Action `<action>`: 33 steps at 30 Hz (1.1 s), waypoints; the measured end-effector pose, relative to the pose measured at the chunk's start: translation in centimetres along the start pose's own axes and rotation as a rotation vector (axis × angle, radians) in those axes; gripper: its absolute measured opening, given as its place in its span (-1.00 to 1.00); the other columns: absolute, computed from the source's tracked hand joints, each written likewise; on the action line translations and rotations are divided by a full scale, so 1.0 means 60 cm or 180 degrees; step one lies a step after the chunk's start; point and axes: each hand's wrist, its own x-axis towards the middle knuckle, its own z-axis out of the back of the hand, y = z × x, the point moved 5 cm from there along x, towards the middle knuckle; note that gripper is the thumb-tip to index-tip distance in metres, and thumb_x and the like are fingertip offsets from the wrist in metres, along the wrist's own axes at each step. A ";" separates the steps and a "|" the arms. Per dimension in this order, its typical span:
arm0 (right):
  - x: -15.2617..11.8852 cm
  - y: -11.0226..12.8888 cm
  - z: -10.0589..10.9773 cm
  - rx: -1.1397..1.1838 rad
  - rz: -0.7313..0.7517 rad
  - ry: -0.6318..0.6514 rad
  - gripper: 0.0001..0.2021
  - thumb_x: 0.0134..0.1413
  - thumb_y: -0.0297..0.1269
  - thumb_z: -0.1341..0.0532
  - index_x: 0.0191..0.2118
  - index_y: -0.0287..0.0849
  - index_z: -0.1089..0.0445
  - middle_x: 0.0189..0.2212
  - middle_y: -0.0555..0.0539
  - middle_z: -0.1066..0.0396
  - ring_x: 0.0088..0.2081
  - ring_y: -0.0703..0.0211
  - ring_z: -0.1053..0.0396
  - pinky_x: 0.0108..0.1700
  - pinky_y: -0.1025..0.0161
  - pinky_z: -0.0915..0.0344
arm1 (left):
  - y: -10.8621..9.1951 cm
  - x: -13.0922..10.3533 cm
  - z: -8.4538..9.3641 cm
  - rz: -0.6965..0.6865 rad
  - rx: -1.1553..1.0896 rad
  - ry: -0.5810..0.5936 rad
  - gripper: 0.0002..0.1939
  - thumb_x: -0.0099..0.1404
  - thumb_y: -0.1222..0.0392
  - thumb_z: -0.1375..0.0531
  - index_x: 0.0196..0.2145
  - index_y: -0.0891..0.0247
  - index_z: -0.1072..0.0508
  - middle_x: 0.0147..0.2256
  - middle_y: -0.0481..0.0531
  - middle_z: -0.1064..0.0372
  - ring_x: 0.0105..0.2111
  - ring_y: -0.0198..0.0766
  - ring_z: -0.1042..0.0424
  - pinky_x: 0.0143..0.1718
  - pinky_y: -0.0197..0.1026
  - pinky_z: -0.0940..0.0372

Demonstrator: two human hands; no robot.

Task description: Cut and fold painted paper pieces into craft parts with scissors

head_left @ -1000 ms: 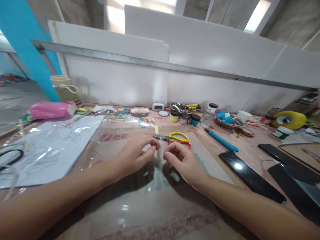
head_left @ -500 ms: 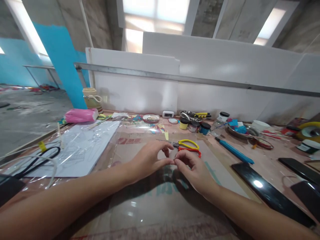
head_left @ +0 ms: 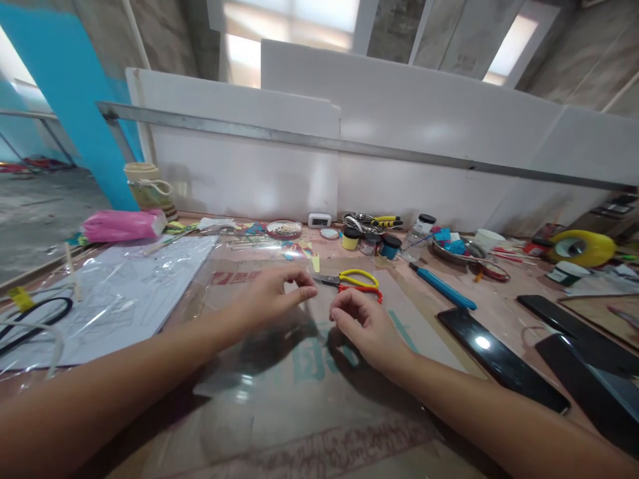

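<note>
My left hand [head_left: 280,293] hovers over the middle of the work surface, its thumb and index fingertip pressed close in a pinch. My right hand [head_left: 367,327] faces it a short gap away, thumb and index finger also pinched and the other fingers curled. Whatever either pinch holds is too small or hidden to make out. Just behind the hands lie scissors [head_left: 357,279] with one yellow and one red handle, blades toward my left hand. Under both hands is clear plastic film [head_left: 269,412] over a board with green and red print.
Drawing sheets [head_left: 124,299] under plastic lie left, by a pink packet [head_left: 124,225]. Paint jars [head_left: 390,247], a small white digital display [head_left: 319,220] and a dish of beads [head_left: 283,229] line the back. Rightward are a blue cutter [head_left: 444,286], a black phone-like slab [head_left: 502,359] and yellow tape [head_left: 584,247].
The fingertips of my two hands, which met half a second ago, have come apart, leaving a gap. The camera view has turned slightly right and down.
</note>
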 end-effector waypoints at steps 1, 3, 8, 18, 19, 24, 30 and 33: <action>0.001 -0.003 0.001 0.0070 -0.0026 -0.0003 -0.89 0.13 -0.22 -0.20 -0.34 -0.13 -0.31 -0.44 0.01 -0.35 -0.44 0.22 -0.30 -0.42 0.28 -0.25 | 0.004 0.005 0.006 0.0121 -0.0037 0.0036 -0.80 0.30 0.05 -0.23 -0.37 0.20 -0.53 -0.38 -0.02 -0.52 -0.31 -0.17 -0.46 -0.23 -0.14 -0.30; 0.004 -0.007 0.002 0.0182 -0.0059 -0.0033 -0.88 0.11 -0.21 -0.22 -0.34 -0.13 -0.31 -0.43 0.01 -0.35 -0.46 0.24 -0.28 -0.44 0.30 -0.23 | 0.014 0.015 0.019 0.0316 -0.0156 0.0116 -0.76 0.26 -0.01 -0.24 -0.41 0.20 -0.52 -0.43 -0.05 -0.49 -0.36 -0.18 -0.45 -0.29 -0.17 -0.29; 0.012 -0.016 0.008 0.0522 -0.0253 -0.0155 -0.84 0.05 -0.20 -0.26 -0.37 -0.13 -0.29 -0.49 0.06 -0.33 -0.52 0.28 -0.28 -0.46 0.32 -0.23 | 0.041 0.031 0.062 0.0684 -0.0429 0.0030 -0.69 0.21 -0.10 -0.29 -0.41 0.21 -0.51 -0.46 -0.07 -0.45 -0.44 -0.24 -0.39 -0.39 -0.24 -0.21; 0.022 -0.024 0.012 0.0684 -0.0275 -0.0264 -0.81 0.01 -0.16 -0.27 -0.38 -0.12 -0.27 -0.53 0.09 -0.32 -0.55 0.30 -0.26 -0.49 0.33 -0.21 | 0.090 0.045 0.155 0.1068 -0.1211 -0.0682 -0.59 0.07 -0.13 -0.42 -0.35 0.26 -0.50 -0.41 0.01 -0.47 -0.39 -0.29 -0.41 -0.37 -0.27 -0.28; 0.023 -0.026 0.012 0.0691 -0.0278 -0.0277 -0.81 0.01 -0.15 -0.27 -0.38 -0.11 -0.27 -0.53 0.09 -0.32 -0.55 0.30 -0.26 -0.49 0.33 -0.21 | 0.092 0.044 0.166 0.1105 -0.1267 -0.0772 -0.59 0.07 -0.11 -0.43 -0.34 0.27 -0.49 -0.41 0.00 -0.46 -0.40 -0.31 -0.40 -0.39 -0.29 -0.28; 0.028 -0.032 0.015 0.0693 -0.0310 -0.0347 -0.82 0.00 -0.16 -0.26 -0.39 -0.11 -0.26 -0.55 0.10 -0.31 -0.57 0.31 -0.25 -0.51 0.35 -0.20 | 0.077 0.035 0.231 0.1247 -0.1265 -0.1178 -0.66 0.25 0.00 -0.36 -0.37 0.33 -0.39 -0.50 -0.10 -0.34 -0.53 -0.48 -0.25 -0.55 -0.43 -0.14; 0.033 -0.037 0.016 0.0751 -0.0331 -0.0401 -0.80 -0.01 -0.14 -0.24 -0.40 -0.12 -0.25 -0.55 0.10 -0.30 -0.60 0.33 -0.23 -0.54 0.35 -0.19 | 0.067 0.012 0.341 0.1008 -0.0572 -0.2013 -0.71 0.39 0.04 -0.23 -0.19 0.37 -0.36 -0.32 -0.13 -0.42 -0.27 -0.51 -0.40 -0.20 -0.44 -0.30; 0.031 -0.036 0.012 0.0803 -0.0343 -0.0286 -0.81 0.01 -0.17 -0.26 -0.39 -0.12 -0.25 -0.55 0.10 -0.31 -0.59 0.32 -0.25 -0.53 0.35 -0.20 | 0.077 -0.027 0.422 0.1220 0.0176 -0.2289 -0.62 0.28 -0.09 -0.30 -0.20 0.31 -0.41 -0.35 -0.20 -0.44 -0.20 -0.38 -0.43 -0.14 -0.32 -0.33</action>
